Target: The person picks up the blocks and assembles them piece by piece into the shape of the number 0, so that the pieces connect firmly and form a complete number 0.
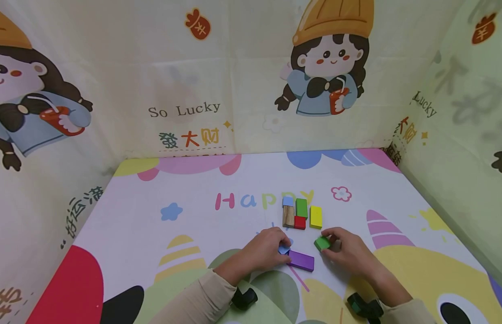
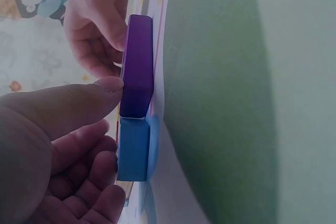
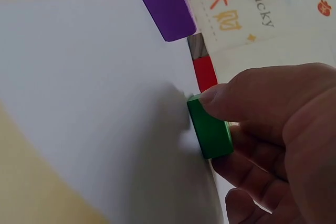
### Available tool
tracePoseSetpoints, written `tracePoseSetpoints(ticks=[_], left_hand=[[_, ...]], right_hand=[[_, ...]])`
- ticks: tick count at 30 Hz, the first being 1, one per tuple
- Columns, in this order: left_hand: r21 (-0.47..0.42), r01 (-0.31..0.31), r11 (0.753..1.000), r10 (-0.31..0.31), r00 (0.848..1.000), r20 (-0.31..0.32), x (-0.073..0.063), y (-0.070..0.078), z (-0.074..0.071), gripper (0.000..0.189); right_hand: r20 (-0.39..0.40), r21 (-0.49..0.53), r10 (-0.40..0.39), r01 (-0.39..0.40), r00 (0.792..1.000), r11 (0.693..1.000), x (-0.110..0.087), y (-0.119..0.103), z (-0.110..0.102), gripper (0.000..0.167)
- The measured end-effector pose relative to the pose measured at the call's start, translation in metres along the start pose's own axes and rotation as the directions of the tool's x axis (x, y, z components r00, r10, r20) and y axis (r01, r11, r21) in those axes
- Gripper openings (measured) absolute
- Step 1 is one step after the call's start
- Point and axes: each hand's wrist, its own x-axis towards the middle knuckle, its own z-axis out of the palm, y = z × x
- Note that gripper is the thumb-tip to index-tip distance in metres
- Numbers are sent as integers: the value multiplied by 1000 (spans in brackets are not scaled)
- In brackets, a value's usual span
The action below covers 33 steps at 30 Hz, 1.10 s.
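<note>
Wooden block point(image 1: 289, 218) sits beyond the hands on the printed cover point(image 1: 129, 216), a pale blue block point(image 1: 287, 201) at its far end; on its right come a red block point(image 1: 300, 222) touching it, a long green block point(image 1: 301, 208) behind that, and a yellow block point(image 1: 315, 217) slightly apart. Nearer, the left hand point(image 1: 264, 249) partly hides a blue block point(image 2: 134, 150), thumb at the abutting purple block's point(image 1: 301, 261) edge; whether its curled fingers grip the blue one is hard to tell. The right hand point(image 1: 348, 249) pinches a small green block point(image 1: 322, 243) near the purple one's right end.

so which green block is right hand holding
The nearer green rectangular block, pinched by the right hand; the other green rectangular block lies beside the yellow rectangular block.
</note>
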Motion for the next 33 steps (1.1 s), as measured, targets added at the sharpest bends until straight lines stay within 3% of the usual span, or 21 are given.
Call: tracePoseSetpoints(ticks=[19,33], left_hand=[[-5,-12,1000,12,1000,-7,-1,-1,0,30],[-17,33,999,-33,999,10,0,2,-2,31]], right_hand=[[64,24,-28,27,998,999,-6,-9,4,40],[17,-38,-87,88,996,995,-9,-12,8,50]])
